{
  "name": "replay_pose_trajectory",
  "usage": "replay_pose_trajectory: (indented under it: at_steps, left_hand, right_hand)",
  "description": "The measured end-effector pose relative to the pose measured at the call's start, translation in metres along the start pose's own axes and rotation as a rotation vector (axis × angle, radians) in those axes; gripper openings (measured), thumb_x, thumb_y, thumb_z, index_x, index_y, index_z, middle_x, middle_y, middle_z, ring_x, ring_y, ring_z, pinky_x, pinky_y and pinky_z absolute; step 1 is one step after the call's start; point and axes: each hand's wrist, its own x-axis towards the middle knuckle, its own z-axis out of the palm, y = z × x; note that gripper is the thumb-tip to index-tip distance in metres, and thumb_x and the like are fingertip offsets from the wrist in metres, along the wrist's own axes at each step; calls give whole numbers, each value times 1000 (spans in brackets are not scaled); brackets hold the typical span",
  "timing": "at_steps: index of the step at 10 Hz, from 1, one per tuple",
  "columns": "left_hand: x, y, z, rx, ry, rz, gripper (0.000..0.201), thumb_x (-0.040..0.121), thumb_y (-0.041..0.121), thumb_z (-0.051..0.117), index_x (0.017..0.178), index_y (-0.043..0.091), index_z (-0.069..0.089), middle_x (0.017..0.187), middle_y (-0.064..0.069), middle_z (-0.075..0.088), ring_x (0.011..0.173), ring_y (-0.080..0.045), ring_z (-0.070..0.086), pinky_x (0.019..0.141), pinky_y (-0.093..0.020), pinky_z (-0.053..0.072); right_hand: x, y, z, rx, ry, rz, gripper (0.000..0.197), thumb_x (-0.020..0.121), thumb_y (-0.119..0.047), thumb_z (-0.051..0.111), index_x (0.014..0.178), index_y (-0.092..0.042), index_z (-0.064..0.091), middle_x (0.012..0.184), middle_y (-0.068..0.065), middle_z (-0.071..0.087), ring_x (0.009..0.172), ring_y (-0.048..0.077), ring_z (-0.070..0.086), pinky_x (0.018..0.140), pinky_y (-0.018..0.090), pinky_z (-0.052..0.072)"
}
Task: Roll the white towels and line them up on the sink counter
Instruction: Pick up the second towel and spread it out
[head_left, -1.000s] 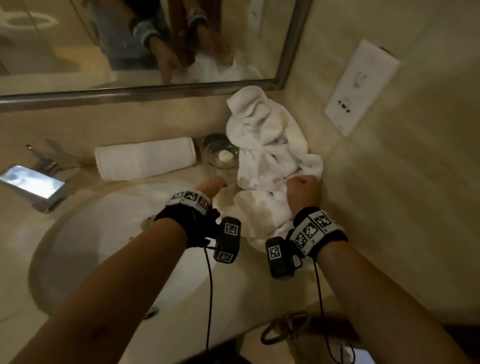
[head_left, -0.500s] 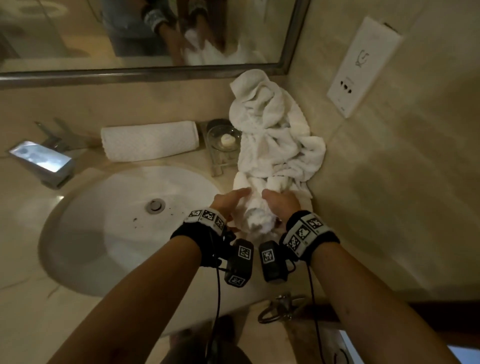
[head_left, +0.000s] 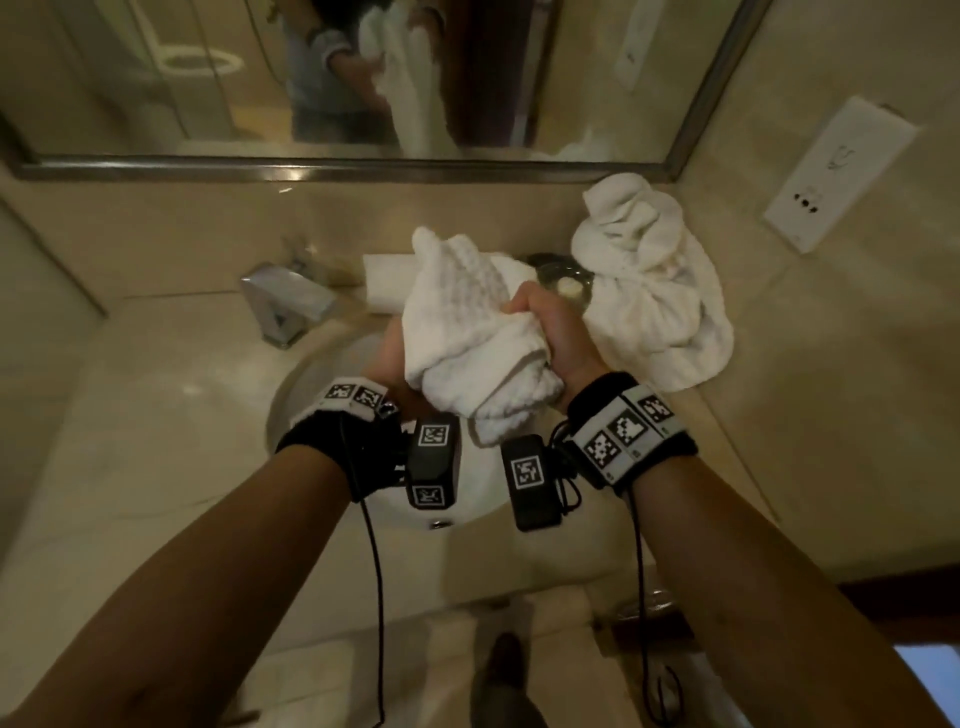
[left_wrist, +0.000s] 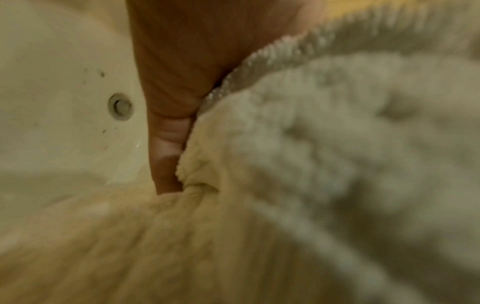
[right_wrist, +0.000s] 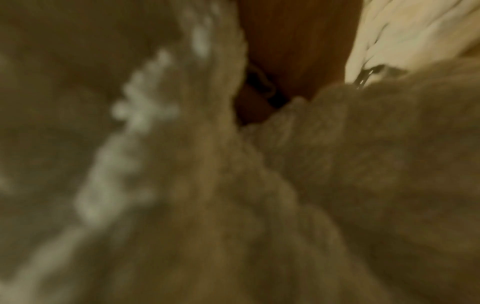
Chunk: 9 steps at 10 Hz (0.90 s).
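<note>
Both hands hold one crumpled white towel (head_left: 467, 332) up in the air above the sink basin (head_left: 322, 384). My left hand (head_left: 389, 358) grips it from the left and below, its fingers mostly hidden by cloth. My right hand (head_left: 545, 327) clutches a bunch of it from the right. In the left wrist view a finger (left_wrist: 168, 131) presses into the towel (left_wrist: 311, 164); the right wrist view is filled with blurred towel (right_wrist: 233, 185). A rolled towel (head_left: 384, 283) lies behind on the counter, partly hidden. A heap of loose white towels (head_left: 654, 291) sits in the right corner.
A chrome tap (head_left: 285, 306) stands at the back left of the basin. A glass dish with soap (head_left: 566, 283) sits between the rolled towel and the heap. The mirror (head_left: 363, 78) runs along the back wall; a white wall socket plate (head_left: 836, 176) is on the right wall.
Both hands have lifted one towel off the heap at the right and carried it up and left over the basin. The view has tilted upward.
</note>
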Motion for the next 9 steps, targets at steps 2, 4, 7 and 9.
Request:
replay_pose_trajectory:
  at_steps: [2, 4, 7, 9]
  left_hand:
    - [-49, 142, -44, 632, -970, 112, 30, 103, 25, 31, 105, 10, 56, 97, -8, 69, 112, -27, 59, 99, -39, 42]
    - [-2, 283, -84, 1064, -1002, 445, 32, 84, 42, 53, 98, 16, 67, 95, -10, 68, 89, -30, 65, 84, -43, 49]
    - [106, 333, -158, 1512, -342, 380, 21, 93, 26, 58, 95, 5, 60, 107, -12, 55, 81, -27, 56, 65, -33, 54]
    - [130, 331, -145, 1867, -78, 751, 52, 90, 29, 62, 130, -2, 51, 135, -20, 51, 122, -34, 50, 92, -35, 42]
  right_hand:
    - [-20, 25, 128, 185, -266, -42, 38, 76, -12, 45, 111, -5, 58, 105, 12, 61, 96, 29, 58, 95, 43, 46]
    - [-26, 58, 225, -205, -233, -180, 10, 70, -22, 61, 72, -13, 59, 71, 3, 58, 68, 20, 54, 65, 28, 43]
    - [-14, 209, 228, -1238, -467, 243, 19, 90, -18, 60, 72, -10, 61, 72, 5, 62, 72, 20, 59, 82, 36, 54]
    - [13, 193, 238, -1350, -308, 121, 22, 90, -26, 54, 82, -6, 57, 86, 10, 58, 89, 28, 57, 73, 28, 40]
